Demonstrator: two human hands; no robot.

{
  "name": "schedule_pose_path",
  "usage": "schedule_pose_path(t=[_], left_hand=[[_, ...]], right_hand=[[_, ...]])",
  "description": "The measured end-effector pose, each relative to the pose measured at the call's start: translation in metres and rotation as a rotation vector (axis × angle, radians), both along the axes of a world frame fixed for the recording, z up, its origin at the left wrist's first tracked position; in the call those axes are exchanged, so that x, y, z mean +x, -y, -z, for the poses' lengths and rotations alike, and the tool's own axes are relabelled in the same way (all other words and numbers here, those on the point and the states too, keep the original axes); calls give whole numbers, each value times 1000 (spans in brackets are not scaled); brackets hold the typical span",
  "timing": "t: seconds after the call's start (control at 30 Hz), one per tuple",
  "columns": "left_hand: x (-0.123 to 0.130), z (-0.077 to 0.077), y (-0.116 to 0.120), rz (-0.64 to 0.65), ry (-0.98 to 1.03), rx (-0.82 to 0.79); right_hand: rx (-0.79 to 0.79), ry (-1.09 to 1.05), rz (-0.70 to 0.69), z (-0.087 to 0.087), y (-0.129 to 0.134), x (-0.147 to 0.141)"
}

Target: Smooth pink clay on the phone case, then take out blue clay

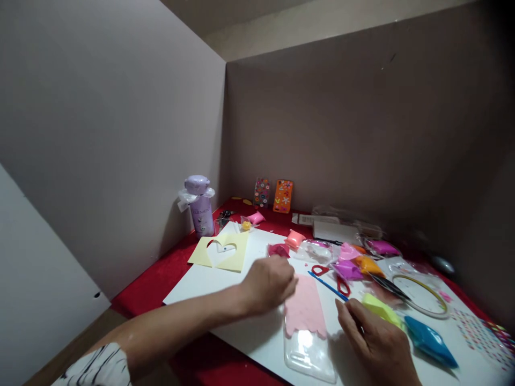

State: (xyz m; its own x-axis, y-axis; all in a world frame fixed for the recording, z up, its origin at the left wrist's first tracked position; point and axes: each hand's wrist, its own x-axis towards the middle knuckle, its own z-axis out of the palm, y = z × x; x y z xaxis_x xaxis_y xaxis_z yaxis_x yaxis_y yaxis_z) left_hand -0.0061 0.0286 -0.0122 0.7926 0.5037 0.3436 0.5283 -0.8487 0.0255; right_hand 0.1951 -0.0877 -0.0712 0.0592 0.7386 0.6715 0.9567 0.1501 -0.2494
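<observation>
Left hand [269, 285] and right hand [373, 338] are showing bent fingers, maybe gripping, I can't tell, and left-hand bumping could be wrinkling the far end of the pink sheet [304, 306].

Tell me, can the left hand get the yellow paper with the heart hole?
Probably yes: the yellow paper lies near the left hand, and nothing seems to stand between them. The fingers are curled by the pink sheet, though, so they might need opening first.
</observation>
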Motion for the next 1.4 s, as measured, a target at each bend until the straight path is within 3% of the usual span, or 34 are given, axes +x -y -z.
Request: schedule_pose_path(t=[0.1, 0.2, 0.37, 0.53, 0.63, 0.77, 0.87, 0.97, 1.07, 1.2, 1.4], left_hand=[[8, -9, -38, -147, 34, -27], [16, -4, -61, -199, 8, -82], [21, 9, -73, -207, -58, -157], [21, -1, -91, -342, 11, -114], [25, 2, -102, -401, 33, -78], [32, 9, -105, -414, -14, -70], [41, 3, -103, -389, -23, -51], [57, -5, -99, -305, -38, -55], [77, -4, -96, -227, -103, -111], [94, 5, -97, -253, -141, -159], [92, 8, -102, -289, -74, -98]], right_hand=[[8, -18, 3, -1, -1, -1], [-3, -30, 9, -3, -2, -3], [-25, -33, -1, -4, -1, -4], [-35, -47, -1, -2, -2, -2], [-48, -56, 9, -2, -2, -3], [-55, -65, 17, -3, -1, -5], [-50, -72, 20, -2, 0, -6], [-48, -71, 8, -1, 0, -6], [-34, -65, -7, 0, -2, -3], [-29, -71, -10, -1, -3, -3], [-31, -121, -31, -3, 0, -4]])
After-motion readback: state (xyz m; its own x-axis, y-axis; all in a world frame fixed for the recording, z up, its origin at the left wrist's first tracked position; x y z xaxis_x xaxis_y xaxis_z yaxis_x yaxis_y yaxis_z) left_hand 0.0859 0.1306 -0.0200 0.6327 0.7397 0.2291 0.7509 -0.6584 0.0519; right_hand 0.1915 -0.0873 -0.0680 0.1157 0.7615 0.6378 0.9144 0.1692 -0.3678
